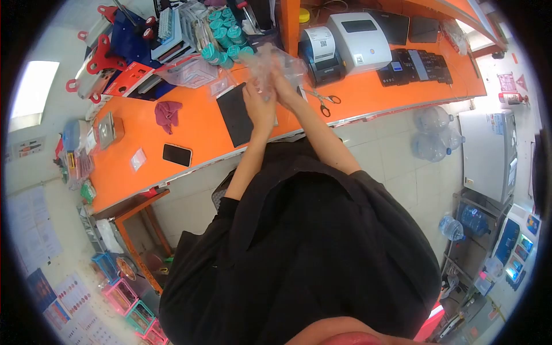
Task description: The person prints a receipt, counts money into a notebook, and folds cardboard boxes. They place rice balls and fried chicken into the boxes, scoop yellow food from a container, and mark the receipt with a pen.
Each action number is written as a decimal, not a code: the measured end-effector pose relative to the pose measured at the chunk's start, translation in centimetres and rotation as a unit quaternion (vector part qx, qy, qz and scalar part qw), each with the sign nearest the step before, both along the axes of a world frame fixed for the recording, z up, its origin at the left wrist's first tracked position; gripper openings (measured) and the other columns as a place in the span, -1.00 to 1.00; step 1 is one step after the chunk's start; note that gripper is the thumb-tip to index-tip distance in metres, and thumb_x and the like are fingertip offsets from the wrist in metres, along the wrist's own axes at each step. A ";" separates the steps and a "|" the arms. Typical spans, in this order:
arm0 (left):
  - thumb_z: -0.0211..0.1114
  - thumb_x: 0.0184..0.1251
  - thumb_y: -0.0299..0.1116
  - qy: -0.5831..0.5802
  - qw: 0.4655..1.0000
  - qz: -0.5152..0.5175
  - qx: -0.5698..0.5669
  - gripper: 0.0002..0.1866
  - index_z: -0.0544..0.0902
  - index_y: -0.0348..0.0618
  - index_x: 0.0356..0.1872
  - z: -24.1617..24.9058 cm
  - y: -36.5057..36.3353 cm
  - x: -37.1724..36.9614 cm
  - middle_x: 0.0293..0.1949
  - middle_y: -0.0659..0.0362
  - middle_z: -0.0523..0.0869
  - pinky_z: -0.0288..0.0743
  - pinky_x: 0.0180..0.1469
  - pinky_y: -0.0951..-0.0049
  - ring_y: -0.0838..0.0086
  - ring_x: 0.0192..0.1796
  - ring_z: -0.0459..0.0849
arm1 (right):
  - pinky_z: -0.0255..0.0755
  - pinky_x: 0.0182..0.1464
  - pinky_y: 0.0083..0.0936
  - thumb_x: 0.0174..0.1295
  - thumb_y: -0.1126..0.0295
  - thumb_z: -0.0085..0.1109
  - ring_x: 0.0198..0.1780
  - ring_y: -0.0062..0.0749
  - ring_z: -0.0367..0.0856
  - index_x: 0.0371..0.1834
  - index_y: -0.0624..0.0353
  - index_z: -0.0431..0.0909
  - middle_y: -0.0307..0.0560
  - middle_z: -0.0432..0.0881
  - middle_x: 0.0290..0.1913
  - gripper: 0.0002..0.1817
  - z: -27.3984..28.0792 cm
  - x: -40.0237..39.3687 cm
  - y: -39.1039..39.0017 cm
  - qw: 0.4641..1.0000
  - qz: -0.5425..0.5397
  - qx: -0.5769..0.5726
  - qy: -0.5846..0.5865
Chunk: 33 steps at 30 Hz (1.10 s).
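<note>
A crumpled clear plastic bag (260, 64) is held up over the orange table at the centre. My left hand (257, 102) has its fingers closed on the bag's lower left part, above a black flat folder-like sheet (233, 118). Close beside it, my right hand (282, 87) grips the bag from the right; the plastic partly covers its fingers. More clear plastic (296, 72) lies behind the hands. Scissors (324, 100) with dark handles rest on the table just right of my right hand.
On the orange table (126, 178) are a phone (177, 155), a mauve cloth (167, 116) and a small packet (138, 159). Teal-capped rolls (221, 37) crowd the back. A black label printer (322, 57) and a white printer (362, 41) stand right. An orange post (290, 26) rises behind.
</note>
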State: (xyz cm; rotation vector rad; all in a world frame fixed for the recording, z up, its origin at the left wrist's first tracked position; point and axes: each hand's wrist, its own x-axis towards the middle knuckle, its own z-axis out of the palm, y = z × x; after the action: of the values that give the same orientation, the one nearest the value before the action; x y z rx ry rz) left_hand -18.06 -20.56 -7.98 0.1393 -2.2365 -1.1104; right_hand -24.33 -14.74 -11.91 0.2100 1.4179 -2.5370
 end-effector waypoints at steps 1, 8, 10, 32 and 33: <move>0.28 0.30 -0.31 -0.041 0.999 -0.015 0.010 -0.71 0.56 -0.30 -0.09 -0.3 -0.8 -0.3 -0.24 0.05 0.61 0.44 -0.05 0.28 0.22 -0.14 0.58 | 0.44 0.16 -0.44 0.53 0.04 -0.37 0.05 -0.37 0.54 0.26 0.22 0.32 -0.10 0.52 0.06 -0.48 -0.4 0.2 0.0 1.000 0.001 0.001 -0.001; 0.25 0.23 -0.38 -0.092 0.992 0.063 -0.058 -0.77 0.57 -0.28 -0.15 -4.8 -7.7 -4.7 -0.24 0.01 0.58 0.44 -0.11 0.21 0.11 -0.14 0.58 | 0.47 0.13 -0.39 0.51 0.15 -0.19 0.09 -0.35 0.56 0.25 0.30 0.42 -0.07 0.57 0.11 -0.52 2.9 2.5 5.9 0.976 0.210 0.028 0.059; 0.26 0.21 -0.37 -0.063 0.995 0.045 -0.058 -0.76 0.56 -0.28 -0.15 -4.1 -8.7 -6.2 -0.23 -0.01 0.57 0.43 -0.11 0.20 0.10 -0.13 0.58 | 0.55 -0.09 -0.34 0.44 0.21 -0.05 -0.06 -0.35 0.64 0.14 0.27 0.53 -0.09 0.67 -0.05 -0.60 4.7 1.4 10.6 0.979 0.142 0.140 0.042; 0.47 0.09 -0.22 -0.054 0.978 -0.188 0.079 -0.35 0.44 -0.25 0.20 -6.9 11.8 -8.1 0.13 -0.08 0.53 0.30 0.26 0.19 0.09 0.21 0.46 | 0.40 0.16 -0.48 0.10 0.56 0.35 0.10 -0.38 0.58 0.38 0.20 0.22 0.06 0.62 0.10 -0.26 5.7 -9.8 24.7 0.971 0.107 0.159 0.145; 0.48 0.06 -0.21 -0.047 0.972 -0.208 0.099 -0.31 0.44 -0.25 0.21 -7.2 12.4 -8.5 0.13 -0.10 0.54 0.30 0.24 0.16 0.06 0.20 0.46 | 0.40 0.16 -0.48 0.10 0.56 0.35 0.10 -0.38 0.58 0.38 0.20 0.22 0.06 0.62 0.10 -0.26 6.0 -9.3 25.2 0.970 0.113 0.159 0.143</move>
State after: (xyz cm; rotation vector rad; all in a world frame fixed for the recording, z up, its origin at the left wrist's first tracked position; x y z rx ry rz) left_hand -26.57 -8.18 -15.18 -0.2116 -2.2946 -1.5787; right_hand -33.61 10.47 -5.89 -0.2652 1.8367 -2.2114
